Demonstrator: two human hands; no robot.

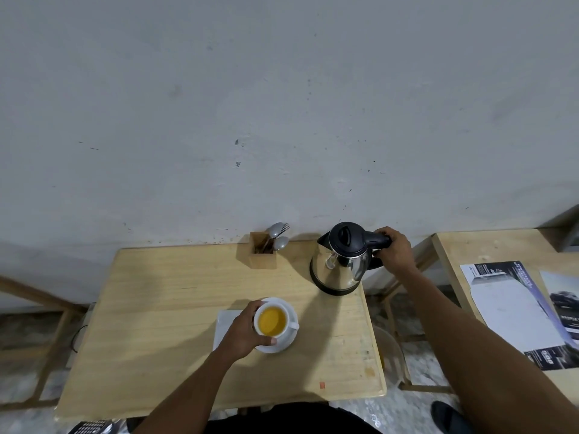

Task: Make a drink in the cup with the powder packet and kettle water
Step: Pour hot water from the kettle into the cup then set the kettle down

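1 steel kettle (336, 270) (w/ rnd cup (287, 322))

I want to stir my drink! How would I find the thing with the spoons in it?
Look at the middle wooden table against the grey wall. At its back edge, left of the shiny kettle, stands a small square wooden holder. It alone has spoons and a fork sticking out.

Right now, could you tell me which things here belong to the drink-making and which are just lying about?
In use: cup of yellow drink, held by the left hand; saucer under it; kettle, handle gripped by the right hand.
Lying about: wooden cutlery holder; white sheet by the saucer; printed papers at far right.
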